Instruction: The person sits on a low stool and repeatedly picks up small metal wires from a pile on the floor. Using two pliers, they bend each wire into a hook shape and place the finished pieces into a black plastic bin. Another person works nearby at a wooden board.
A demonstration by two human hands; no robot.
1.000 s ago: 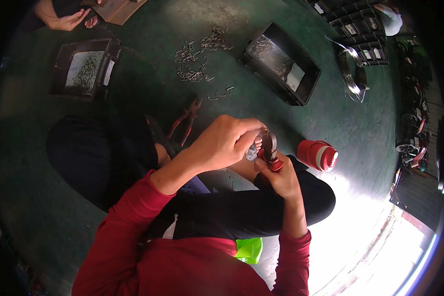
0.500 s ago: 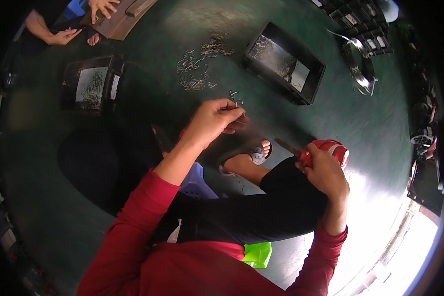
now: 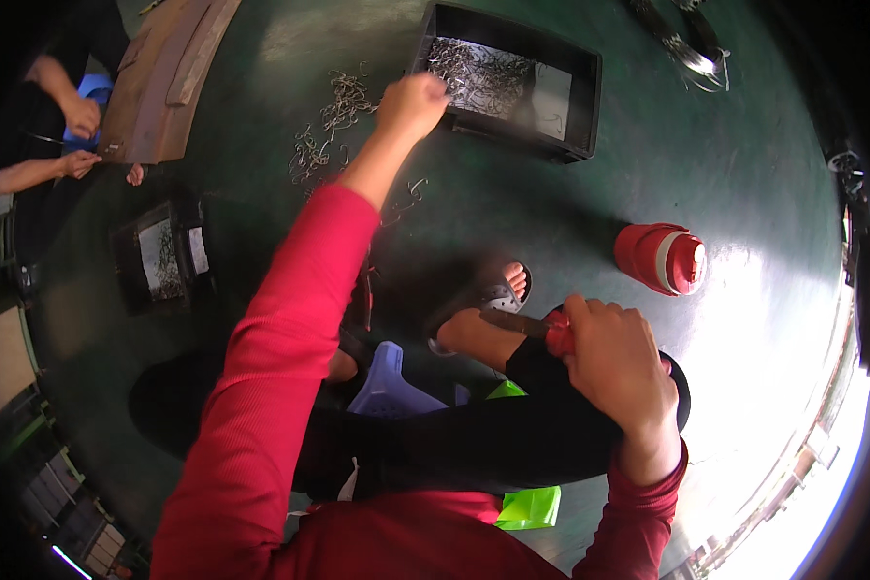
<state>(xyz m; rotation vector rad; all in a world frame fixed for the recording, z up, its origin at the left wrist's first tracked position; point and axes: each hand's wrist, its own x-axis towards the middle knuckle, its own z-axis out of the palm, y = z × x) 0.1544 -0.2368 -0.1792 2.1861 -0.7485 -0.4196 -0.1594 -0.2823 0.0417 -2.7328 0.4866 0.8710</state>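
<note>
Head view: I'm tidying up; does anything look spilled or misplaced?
Possibly: bent wire pieces lie scattered on the green floor left of the larger black crate, which holds similar pieces. That looks untidy, but whether they spilled is unclear.

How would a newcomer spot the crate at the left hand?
On the dark green floor, top centre of the view, lies an open black rectangular crate. The person's left hand is at its near left corner. It holds bent silvery wire hooks and looks larger than the shadowed black crate further left.
</note>
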